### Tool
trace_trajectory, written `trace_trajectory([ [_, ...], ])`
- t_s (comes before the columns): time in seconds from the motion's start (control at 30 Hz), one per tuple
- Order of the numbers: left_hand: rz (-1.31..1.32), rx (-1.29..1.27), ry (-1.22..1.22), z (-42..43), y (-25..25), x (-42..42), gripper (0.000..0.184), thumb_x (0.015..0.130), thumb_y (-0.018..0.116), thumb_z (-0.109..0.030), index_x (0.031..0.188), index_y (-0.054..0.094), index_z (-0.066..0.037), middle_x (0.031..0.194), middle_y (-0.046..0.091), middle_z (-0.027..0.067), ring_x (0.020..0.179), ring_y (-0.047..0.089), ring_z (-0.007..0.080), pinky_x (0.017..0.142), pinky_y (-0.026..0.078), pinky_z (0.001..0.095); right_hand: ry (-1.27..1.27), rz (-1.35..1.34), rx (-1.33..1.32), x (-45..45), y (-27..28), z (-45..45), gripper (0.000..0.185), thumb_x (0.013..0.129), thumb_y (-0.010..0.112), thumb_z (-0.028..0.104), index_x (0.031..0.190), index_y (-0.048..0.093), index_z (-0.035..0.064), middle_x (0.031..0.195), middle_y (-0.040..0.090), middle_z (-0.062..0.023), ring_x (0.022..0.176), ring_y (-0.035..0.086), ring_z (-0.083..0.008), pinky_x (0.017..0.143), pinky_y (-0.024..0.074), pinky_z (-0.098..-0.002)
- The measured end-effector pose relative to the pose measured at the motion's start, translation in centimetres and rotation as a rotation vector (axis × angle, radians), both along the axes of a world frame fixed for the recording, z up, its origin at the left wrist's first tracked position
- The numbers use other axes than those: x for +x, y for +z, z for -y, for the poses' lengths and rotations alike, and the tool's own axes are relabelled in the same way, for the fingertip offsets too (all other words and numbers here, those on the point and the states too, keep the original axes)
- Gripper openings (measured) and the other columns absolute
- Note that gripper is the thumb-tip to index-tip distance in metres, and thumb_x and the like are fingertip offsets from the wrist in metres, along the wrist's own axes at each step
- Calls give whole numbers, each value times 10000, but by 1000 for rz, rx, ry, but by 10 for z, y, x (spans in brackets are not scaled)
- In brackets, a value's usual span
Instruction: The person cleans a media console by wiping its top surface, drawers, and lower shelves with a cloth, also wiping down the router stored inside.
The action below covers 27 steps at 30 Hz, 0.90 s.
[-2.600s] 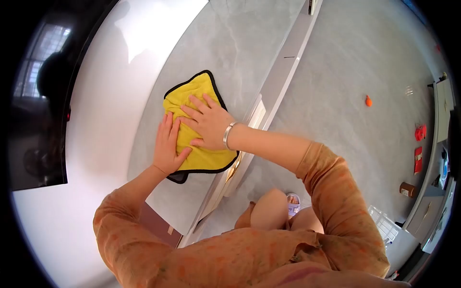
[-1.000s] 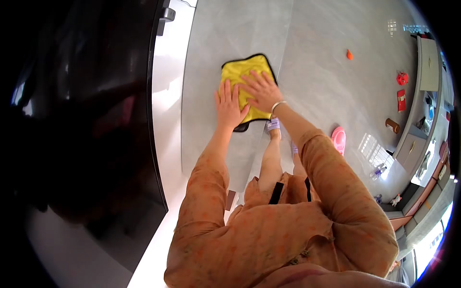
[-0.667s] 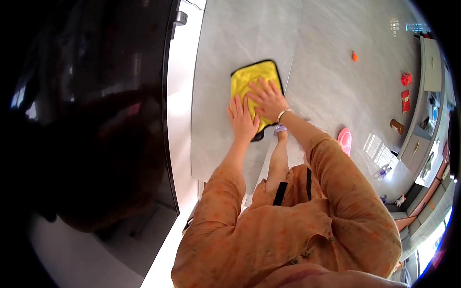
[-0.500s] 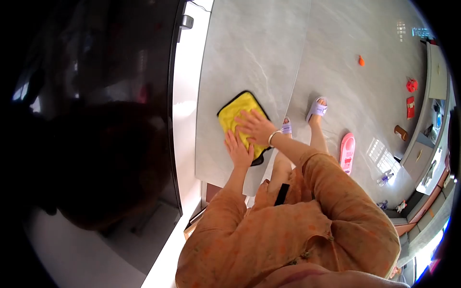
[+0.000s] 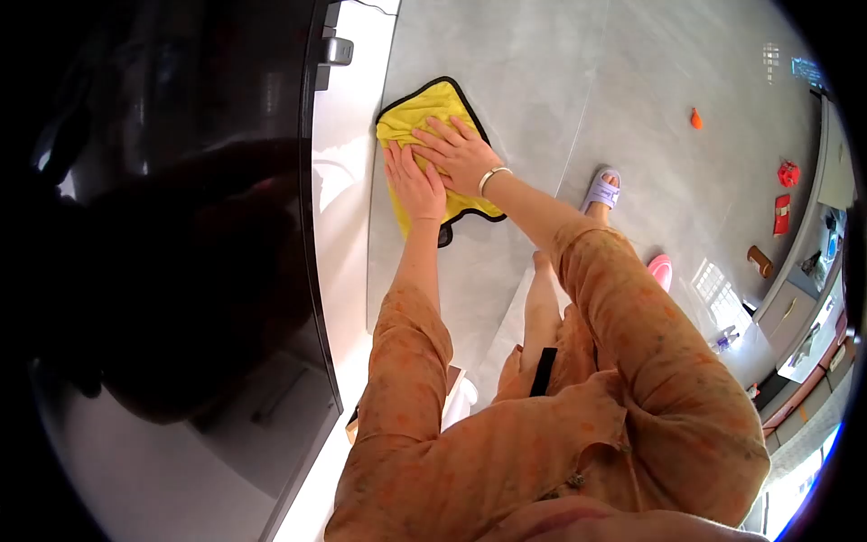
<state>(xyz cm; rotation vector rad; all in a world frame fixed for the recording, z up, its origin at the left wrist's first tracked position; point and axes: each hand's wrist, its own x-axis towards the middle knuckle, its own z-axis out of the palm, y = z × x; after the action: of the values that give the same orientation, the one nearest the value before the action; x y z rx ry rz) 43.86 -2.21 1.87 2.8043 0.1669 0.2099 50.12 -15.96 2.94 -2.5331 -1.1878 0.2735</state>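
Note:
A yellow cloth [image 5: 417, 116] with black edging lies spread on a grey marble-patterned surface [image 5: 488, 298], close to the white wall. My left hand [image 5: 417, 188] rests flat on the cloth's lower left part, its fingers extended. Beside it, my right hand [image 5: 461, 161], with a silver bracelet [image 5: 492, 177] at the wrist, presses on the cloth's right part with fingers spread. The two hands are close together, and the cloth is wrinkled around them.
A large glossy black screen [image 5: 199, 208] fills the left side. On the floor at right are an orange object [image 5: 695, 118], red items [image 5: 782, 215], a brown container [image 5: 759, 261] and a pink slipper [image 5: 661, 271]. My foot in a lilac slipper [image 5: 602, 188] stands beyond the surface's edge.
Both hands and the cloth have moved up and left across the surface, nearer to the wall. Both hands have stayed on the cloth. Less of the pink slipper shows.

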Motion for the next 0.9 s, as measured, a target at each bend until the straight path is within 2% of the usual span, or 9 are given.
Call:
trace_trajectory([
  [0.07,-22,-15,-27,0,4,-16,500,942,454,-233,1365,378,22,1500,309,252,1387,269,460,1137,220,548,-56,17,8,-12,7,1,629,950,440,496,1501,325,213,1589,223,11,1479,127,-240,1195,106,-467],
  [0.13,-32,-13,-41,-2,4,-46,531,953,435,-239,1409,353,21,1515,288,253,1399,256,453,1141,211,545,8,-53,-146,-39,22,3,638,951,439,478,1506,319,187,1594,211,1,1478,125,-253,1193,107,-461],
  [0.23,-59,-16,-3,8,6,-116,572,960,407,-273,1442,320,22,1533,253,256,1419,222,448,1149,183,548,92,-87,-103,-92,18,11,629,949,446,437,1502,328,162,1600,193,-5,1481,114,-265,1194,100,-460],
  [0.33,-101,45,60,25,6,-136,586,963,377,-304,1440,319,31,1545,218,260,1426,199,453,1153,158,555,182,-65,-101,-108,15,21,643,942,459,438,1502,323,151,1600,194,-2,1483,111,-249,1194,115,-456],
  [0.43,-188,67,85,31,7,-124,607,957,369,-320,1438,313,46,1553,194,257,1432,176,454,1155,144,560,206,-2,-70,-97,6,26,654,920,501,423,1493,342,152,1595,207,0,1482,118,-247,1195,119,-449],
  [0.5,-152,70,43,39,0,-90,610,968,373,-328,1445,304,45,1556,190,256,1437,165,447,1158,133,554,158,-92,39,-62,-6,38,670,896,545,412,1483,359,148,1586,231,1,1478,137,-246,1194,131,-440],
  [0.7,-181,129,-33,105,2,48,613,961,396,-322,1445,313,44,1556,196,251,1444,165,423,1164,128,536,38,-44,-104,46,7,105,662,894,551,418,1476,364,165,1573,264,-5,1470,166,-247,1187,161,-442],
  [0.77,-165,112,-37,115,4,55,610,961,392,-323,1444,316,42,1554,199,251,1442,169,421,1164,132,535,-76,40,6,50,1,115,654,902,532,429,1481,355,183,1574,263,-4,1471,163,-246,1188,158,-450],
  [0.9,-146,-17,-80,113,9,20,615,960,384,-334,1441,316,43,1551,205,251,1439,174,425,1163,137,535,-121,-42,-62,18,15,113,666,907,500,467,1496,329,207,1578,248,-8,1466,167,-269,1185,157,-467],
])
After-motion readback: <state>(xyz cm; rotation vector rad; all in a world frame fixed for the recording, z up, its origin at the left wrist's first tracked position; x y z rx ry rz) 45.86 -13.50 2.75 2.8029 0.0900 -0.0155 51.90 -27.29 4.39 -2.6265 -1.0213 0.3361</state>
